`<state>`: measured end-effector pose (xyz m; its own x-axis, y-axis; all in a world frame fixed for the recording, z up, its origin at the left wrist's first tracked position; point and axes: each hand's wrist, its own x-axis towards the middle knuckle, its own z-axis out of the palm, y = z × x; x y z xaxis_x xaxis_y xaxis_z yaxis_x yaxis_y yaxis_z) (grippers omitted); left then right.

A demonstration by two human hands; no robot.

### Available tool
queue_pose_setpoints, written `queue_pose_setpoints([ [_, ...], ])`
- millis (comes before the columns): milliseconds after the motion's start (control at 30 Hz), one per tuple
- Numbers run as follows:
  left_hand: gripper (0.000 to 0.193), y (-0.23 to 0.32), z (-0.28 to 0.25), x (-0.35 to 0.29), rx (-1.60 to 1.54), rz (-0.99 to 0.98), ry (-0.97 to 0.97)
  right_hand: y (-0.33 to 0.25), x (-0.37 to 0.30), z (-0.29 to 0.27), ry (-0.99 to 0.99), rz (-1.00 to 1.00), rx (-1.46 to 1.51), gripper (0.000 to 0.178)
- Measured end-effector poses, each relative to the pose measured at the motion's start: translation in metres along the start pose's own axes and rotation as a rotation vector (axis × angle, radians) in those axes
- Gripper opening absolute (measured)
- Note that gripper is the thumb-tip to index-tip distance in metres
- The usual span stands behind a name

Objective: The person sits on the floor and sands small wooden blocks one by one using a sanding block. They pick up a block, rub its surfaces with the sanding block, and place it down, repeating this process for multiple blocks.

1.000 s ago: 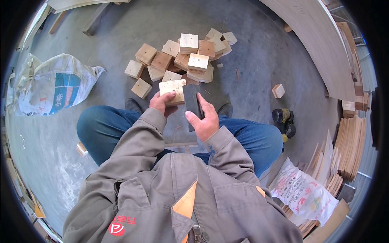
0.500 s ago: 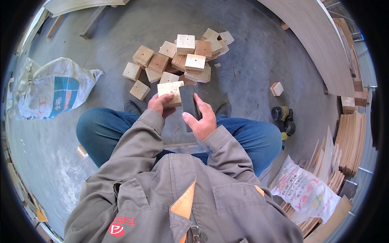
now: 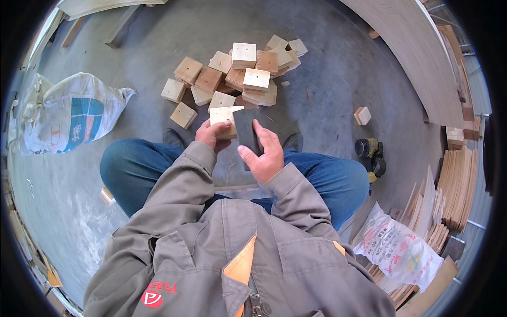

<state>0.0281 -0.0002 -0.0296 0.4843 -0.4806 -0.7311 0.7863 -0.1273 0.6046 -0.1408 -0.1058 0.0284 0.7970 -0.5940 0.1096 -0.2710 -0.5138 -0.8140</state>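
Note:
My left hand (image 3: 210, 136) is closed round a pale square wooden block (image 3: 223, 114), its thumb lying along the near side. In my right hand (image 3: 268, 157) is a flat, dark grey sanding block (image 3: 244, 127), gripped along its long sides and held upright on a slant. Its left edge meets or overlaps the right side of the wooden block; whether the faces press together I cannot tell. Just beyond both hands lies a loose heap of similar wooden blocks (image 3: 208, 79), several with a small hole in the top. The fingers under the wooden block are partly hidden.
A single block (image 3: 362, 115) lies to the right, near a black and yellow-green cordless power tool (image 3: 370, 153). At left slumps a white woven sack (image 3: 50, 116). Stacked wood strips (image 3: 457, 185) and a printed white bag (image 3: 398, 248) line the right side. Large boards (image 3: 406, 58) stand far right.
The wooden block and the sanding block keep nearly the same place, with the sanding block slightly farther over the block's right edge. The whole view has shifted a little.

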Motion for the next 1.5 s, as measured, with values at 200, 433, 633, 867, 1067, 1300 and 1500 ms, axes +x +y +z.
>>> queue_pose_setpoints([
  [200, 0.058, 0.003, 0.013, -0.019, 0.087, -0.001, -0.143, 0.013, 0.029, -0.005, 0.108, 0.132, 0.088, 0.072],
  [433, 0.058, 0.001, 0.017, -0.020, 0.016, -0.049, -0.219, 0.028, 0.026, -0.010, 0.151, 0.217, 0.241, 0.073],
  [633, 0.055, -0.007, -0.007, 0.011, -0.044, -0.044, -0.137, -0.002, 0.008, -0.007, 0.004, 0.055, 0.081, 0.076],
  [867, 0.065, 0.007, 0.021, -0.031, 0.064, -0.068, -0.396, 0.052, 0.039, -0.010, 0.275, 0.347, 0.598, 0.066],
  [1067, 0.080, 0.013, 0.021, -0.026, 0.111, 0.033, -0.479, 0.032, 0.040, -0.023, 0.305, 0.484, 0.879, 0.065],
  [1300, 0.102, 0.001, 0.003, -0.005, 0.115, 0.175, -0.370, 0.023, 0.041, -0.026, 0.167, 0.469, 0.963, 0.065],
  [1500, 0.093, 0.012, 0.007, -0.012, 0.010, 0.264, -0.115, 0.027, 0.036, -0.027, -0.076, 0.434, 0.937, 0.070],
])
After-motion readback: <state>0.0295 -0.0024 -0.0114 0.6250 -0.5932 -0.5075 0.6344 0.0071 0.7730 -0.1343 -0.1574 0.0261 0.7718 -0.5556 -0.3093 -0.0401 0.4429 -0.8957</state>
